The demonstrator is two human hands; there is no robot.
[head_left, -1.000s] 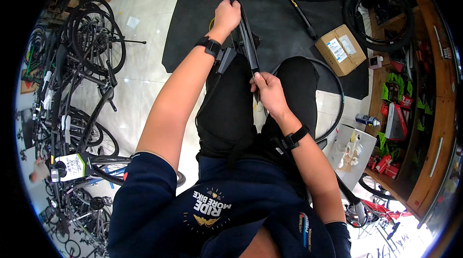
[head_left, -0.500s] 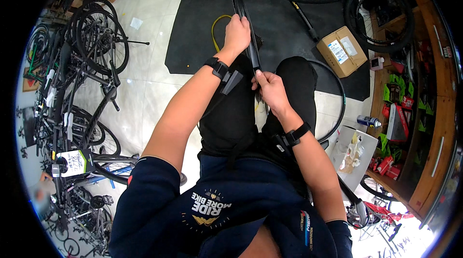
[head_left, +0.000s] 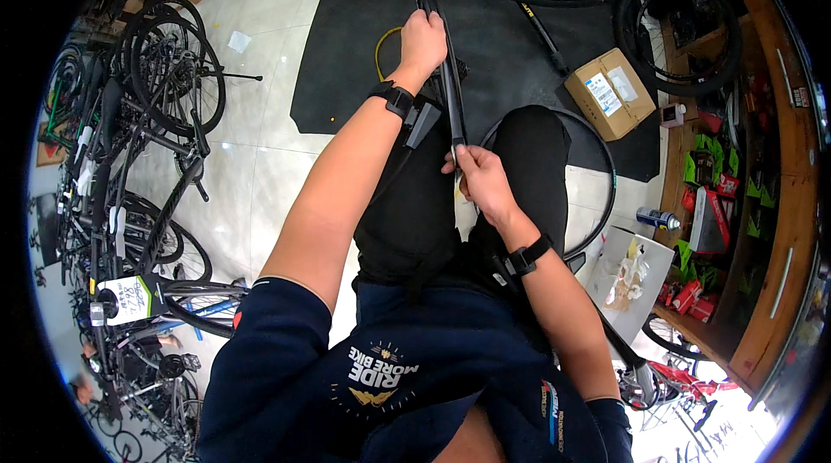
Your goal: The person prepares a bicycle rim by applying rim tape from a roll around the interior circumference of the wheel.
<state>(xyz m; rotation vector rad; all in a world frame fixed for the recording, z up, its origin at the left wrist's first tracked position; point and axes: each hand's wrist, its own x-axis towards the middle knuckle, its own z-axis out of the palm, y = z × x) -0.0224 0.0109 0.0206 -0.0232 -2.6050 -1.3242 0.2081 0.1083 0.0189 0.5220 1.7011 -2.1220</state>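
Note:
A black bicycle wheel rim [head_left: 452,95], seen nearly edge-on, stands between my knees with its far end pointing away from me. My left hand [head_left: 422,46] is closed round its far part, fingers mostly hidden. Lower down, my right hand [head_left: 486,179] pinches the near part between thumb and fingers. Part of a dark sprocket cluster [head_left: 462,71] shows just right of the rim. A loose black tyre [head_left: 614,182] curves around beside my right knee.
A black mat [head_left: 346,56] covers the floor ahead, bearing an open cardboard box [head_left: 611,93] and wheels at the far right. Bicycles [head_left: 173,73] crowd the left side. A wooden shelf [head_left: 783,229], a spray can [head_left: 658,219] and a white stool-like surface [head_left: 636,277] stand right.
My left hand has shifted slightly farther away along the rim. My right hand has moved slightly nearer me, and the rim's near part shows more clearly.

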